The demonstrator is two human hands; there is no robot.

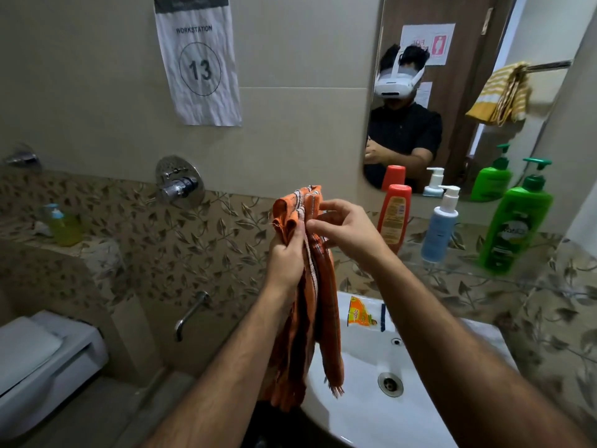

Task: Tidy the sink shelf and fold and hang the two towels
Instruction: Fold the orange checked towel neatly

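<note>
While my left hand (pixel 286 253) fingers clench the bunched orange towel (pixel 307 286) above the sink (pixel 371 399), right hand (pixel 342 227) fingers pinch its top edge, orange bottle (pixel 393 218), blue pump bottle (pixel 440 226), green bottle (pixel 517 224) upright on shelf (pixel 452 270).

Wall paper (pixel 197 59): "WORKSTATION" above a circled "13". Green bottle (pixel 513 227): partial "vatika". Other labels, door signs in mirror: illegible.
</note>
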